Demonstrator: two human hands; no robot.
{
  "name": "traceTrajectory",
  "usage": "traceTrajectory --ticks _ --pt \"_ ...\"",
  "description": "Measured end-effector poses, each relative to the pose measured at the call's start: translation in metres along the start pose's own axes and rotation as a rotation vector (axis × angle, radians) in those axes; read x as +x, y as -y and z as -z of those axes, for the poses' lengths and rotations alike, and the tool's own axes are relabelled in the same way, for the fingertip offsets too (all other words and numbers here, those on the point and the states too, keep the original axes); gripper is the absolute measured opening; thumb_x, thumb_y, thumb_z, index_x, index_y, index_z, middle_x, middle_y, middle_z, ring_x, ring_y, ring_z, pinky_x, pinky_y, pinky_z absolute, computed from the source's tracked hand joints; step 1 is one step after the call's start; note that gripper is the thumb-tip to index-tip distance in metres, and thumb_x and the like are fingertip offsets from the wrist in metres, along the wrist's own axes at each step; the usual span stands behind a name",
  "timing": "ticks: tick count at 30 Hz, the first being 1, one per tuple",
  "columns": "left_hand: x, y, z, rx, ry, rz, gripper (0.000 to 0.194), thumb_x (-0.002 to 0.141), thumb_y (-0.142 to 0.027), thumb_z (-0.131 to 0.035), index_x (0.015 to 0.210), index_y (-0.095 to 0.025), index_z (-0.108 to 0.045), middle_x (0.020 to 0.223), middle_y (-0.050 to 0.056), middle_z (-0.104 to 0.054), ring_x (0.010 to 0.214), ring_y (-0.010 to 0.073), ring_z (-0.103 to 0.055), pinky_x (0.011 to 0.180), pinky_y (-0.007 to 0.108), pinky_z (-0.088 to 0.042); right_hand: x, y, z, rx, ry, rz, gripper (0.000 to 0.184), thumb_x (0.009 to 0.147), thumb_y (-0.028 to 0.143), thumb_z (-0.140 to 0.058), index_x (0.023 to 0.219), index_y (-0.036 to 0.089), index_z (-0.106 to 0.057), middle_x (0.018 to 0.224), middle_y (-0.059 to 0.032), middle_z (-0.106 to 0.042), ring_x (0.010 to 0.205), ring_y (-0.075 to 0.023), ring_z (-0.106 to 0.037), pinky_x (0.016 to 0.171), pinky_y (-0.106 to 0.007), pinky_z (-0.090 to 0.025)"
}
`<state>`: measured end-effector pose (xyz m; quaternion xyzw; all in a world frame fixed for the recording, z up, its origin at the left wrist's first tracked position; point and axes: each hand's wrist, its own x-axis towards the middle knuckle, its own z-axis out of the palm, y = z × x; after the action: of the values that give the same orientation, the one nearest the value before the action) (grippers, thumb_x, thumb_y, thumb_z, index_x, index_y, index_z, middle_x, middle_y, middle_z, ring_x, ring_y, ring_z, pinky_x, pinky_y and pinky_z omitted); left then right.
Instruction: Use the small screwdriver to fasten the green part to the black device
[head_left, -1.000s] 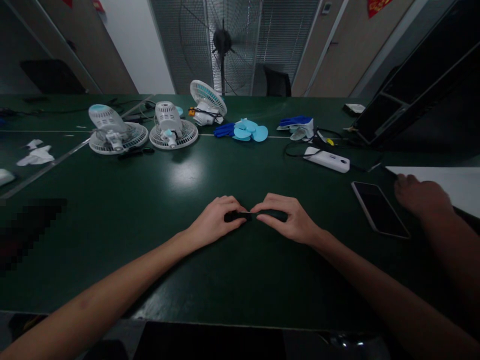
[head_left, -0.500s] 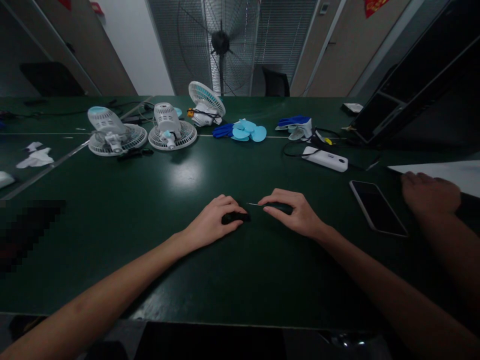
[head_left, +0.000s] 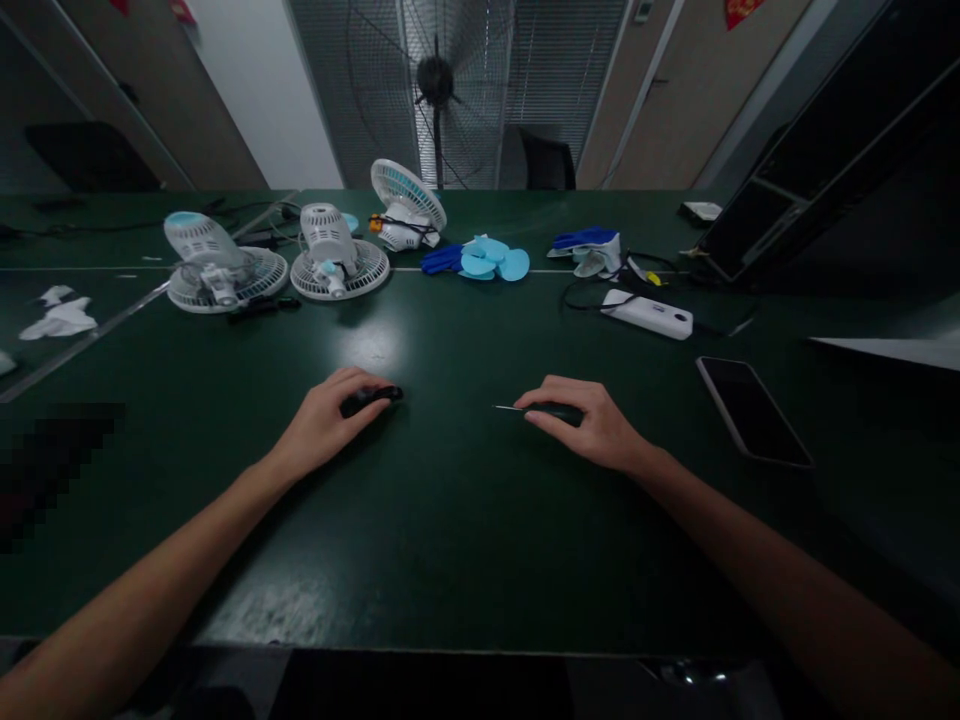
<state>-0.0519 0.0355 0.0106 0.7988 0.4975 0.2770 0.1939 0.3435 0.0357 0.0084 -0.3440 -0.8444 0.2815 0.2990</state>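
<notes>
Head view: a thin-shafted tool (head_left: 559, 412) is pinched in the curled right hand (head_left: 600, 430), its shaft pointed leftward toward a black object (head_left: 355, 402), well apart, gripped by the closed left hand (head_left: 322, 422).

Green is shown by the table (head_left: 450, 520), pale blue by the fan blades (head_left: 495, 260), white by the power bank (head_left: 648, 314), black by the phone screen (head_left: 754, 408)!

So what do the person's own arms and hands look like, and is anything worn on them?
The left hand and right hand are both ungloved, with slim fingers. The left forearm and right forearm are bare, with no sleeve, watch or bracelet visible.
</notes>
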Motion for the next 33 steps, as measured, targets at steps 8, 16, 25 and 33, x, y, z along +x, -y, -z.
traceTrajectory --ticks 8,16,25,33 --pt "0.002 0.015 0.004 0.222 -0.073 0.101 0.034 0.097 -0.045 -0.057 0.118 -0.022 -0.071 0.106 0.008 -0.066 0.099 0.0253 -0.061 0.084 0.037 -0.049 0.001 0.000 0.001 0.000 0.019 -0.026 0.024 0.101 0.034 -0.061 0.121 0.025 -0.070 0.110 -0.0055 -0.069 0.094 -0.0195 -0.065 0.080 -0.036 -0.053" --pt "0.000 0.008 0.002 0.240 -0.075 0.082 0.034 0.099 -0.043 -0.055 0.120 -0.021 -0.068 0.107 0.008 -0.065 0.098 0.0240 -0.060 0.086 0.036 -0.047 0.001 0.000 0.002 -0.004 0.039 -0.035 0.025 0.102 0.036 -0.059 0.121 0.025 -0.070 0.109 -0.0057 -0.070 0.093 -0.0197 -0.065 0.079 -0.036 -0.054" --pt "-0.001 -0.007 -0.014 0.168 0.014 0.008 0.032 0.098 -0.048 -0.059 0.115 -0.023 -0.070 0.112 0.007 -0.066 0.106 0.0243 -0.059 0.092 0.038 -0.046 0.002 0.003 0.002 -0.001 0.027 -0.050 0.024 0.101 0.034 -0.060 0.120 0.024 -0.070 0.110 -0.0055 -0.070 0.096 -0.0196 -0.066 0.082 -0.036 -0.054" --pt "0.002 0.043 0.024 0.291 -0.021 0.050 0.039 0.100 -0.051 -0.052 0.118 -0.022 -0.071 0.115 0.010 -0.065 0.106 0.0268 -0.059 0.090 0.037 -0.048 0.002 0.002 0.002 -0.014 0.036 -0.029 0.025 0.102 0.036 -0.060 0.120 0.024 -0.070 0.109 -0.0058 -0.070 0.094 -0.0193 -0.065 0.080 -0.036 -0.053"
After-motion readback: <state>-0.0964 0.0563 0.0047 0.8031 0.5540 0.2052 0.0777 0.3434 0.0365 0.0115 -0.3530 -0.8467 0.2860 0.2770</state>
